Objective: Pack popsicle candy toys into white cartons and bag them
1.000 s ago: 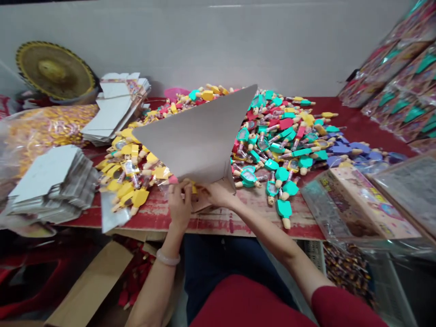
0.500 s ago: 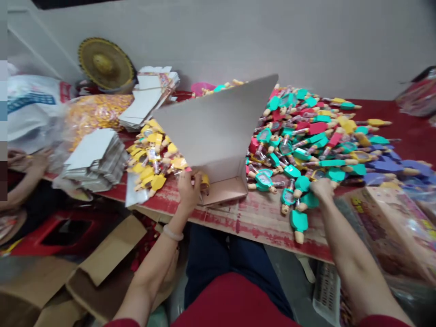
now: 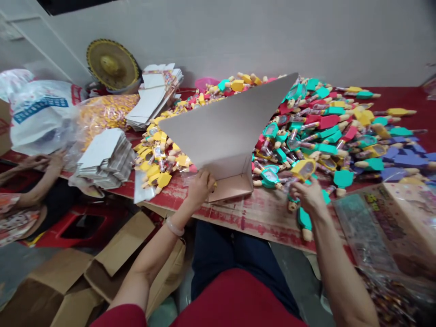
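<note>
1. Left hand [image 3: 200, 187] grips the rim of a cardboard carton [image 3: 225, 131], at twelve o'clock
2. Right hand [image 3: 308, 196] closes on a yellow-topped candy toy [image 3: 303, 169], at one o'clock, beside heaped toys [image 3: 327, 131] on the red tabletop [image 3: 259, 218]

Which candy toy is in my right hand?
The yellow-topped one in your right hand; it's raised above the teal-topped toys lying around it.

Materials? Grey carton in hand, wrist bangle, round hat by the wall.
The carton: matt paperboard, with creased folds and a thin, flat edge. The bangle: pale, smooth and glossy; glass or polished stone, can't tell which. The hat: probably woven straw, dull yellow-brown with ringed texture.
</note>
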`<state>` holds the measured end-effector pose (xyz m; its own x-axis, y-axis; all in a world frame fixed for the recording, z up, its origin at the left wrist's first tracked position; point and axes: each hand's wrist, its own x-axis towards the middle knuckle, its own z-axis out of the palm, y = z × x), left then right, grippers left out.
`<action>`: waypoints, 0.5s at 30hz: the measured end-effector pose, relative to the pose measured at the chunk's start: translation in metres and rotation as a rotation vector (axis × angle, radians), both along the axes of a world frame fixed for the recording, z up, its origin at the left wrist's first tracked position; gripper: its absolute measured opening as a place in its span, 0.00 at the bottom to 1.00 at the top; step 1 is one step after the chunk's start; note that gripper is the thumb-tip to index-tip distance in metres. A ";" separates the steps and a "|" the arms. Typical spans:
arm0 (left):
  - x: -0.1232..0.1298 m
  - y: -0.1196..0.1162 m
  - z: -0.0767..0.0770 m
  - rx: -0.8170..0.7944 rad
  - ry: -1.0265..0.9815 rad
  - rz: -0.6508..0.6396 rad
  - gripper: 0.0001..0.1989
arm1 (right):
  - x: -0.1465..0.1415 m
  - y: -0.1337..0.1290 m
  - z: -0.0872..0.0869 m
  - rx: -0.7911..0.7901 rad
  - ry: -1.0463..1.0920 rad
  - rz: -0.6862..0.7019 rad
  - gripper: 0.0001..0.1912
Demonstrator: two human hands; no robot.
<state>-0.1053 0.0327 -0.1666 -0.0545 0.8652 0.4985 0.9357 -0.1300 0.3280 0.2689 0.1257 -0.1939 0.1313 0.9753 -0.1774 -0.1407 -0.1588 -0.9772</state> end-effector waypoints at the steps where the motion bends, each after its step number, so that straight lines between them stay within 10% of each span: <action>1: 0.002 -0.002 -0.001 -0.004 0.017 0.003 0.08 | -0.026 -0.016 0.002 0.000 0.001 0.099 0.25; 8: 0.012 -0.010 -0.007 -0.050 0.031 0.032 0.07 | -0.196 -0.089 -0.039 0.188 -0.108 0.405 0.15; 15: -0.004 -0.003 -0.012 -0.108 -0.049 0.095 0.08 | -0.213 -0.087 -0.062 0.341 -0.280 0.589 0.15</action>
